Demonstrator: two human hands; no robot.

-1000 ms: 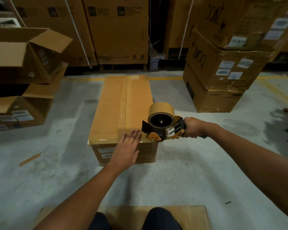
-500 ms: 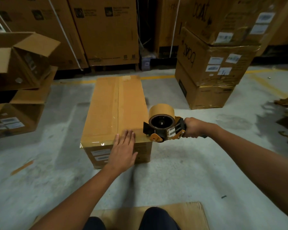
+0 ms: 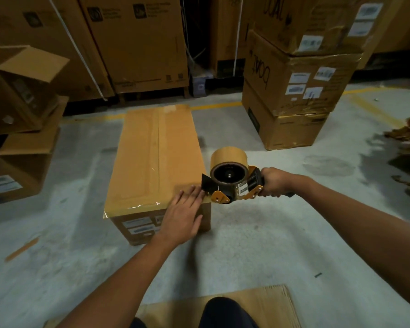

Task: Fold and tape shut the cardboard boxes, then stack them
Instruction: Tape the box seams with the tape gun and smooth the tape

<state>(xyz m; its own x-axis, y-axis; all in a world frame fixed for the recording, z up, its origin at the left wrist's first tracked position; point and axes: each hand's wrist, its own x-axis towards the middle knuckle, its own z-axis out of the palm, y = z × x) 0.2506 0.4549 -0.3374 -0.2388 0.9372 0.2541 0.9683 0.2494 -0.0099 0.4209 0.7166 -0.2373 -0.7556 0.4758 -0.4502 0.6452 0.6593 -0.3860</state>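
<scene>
Left hand (image 3: 182, 215) slid flat along box (image 3: 152, 157) toward tape dispenser (image 3: 230, 178), gripped by right hand (image 3: 272, 182)

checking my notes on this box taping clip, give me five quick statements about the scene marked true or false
1. The right hand has its grip round the handle of the orange-and-black tape dispenser. True.
2. The left hand holds a knife. False: it holds nothing and rests with straight fingers on the near end of the long brown cardboard box.
3. That box's top flaps are closed. True.
4. The box sits on a table. False: it sits on the grey concrete floor.
5. The dispenser carries a brown tape roll. True.
</scene>
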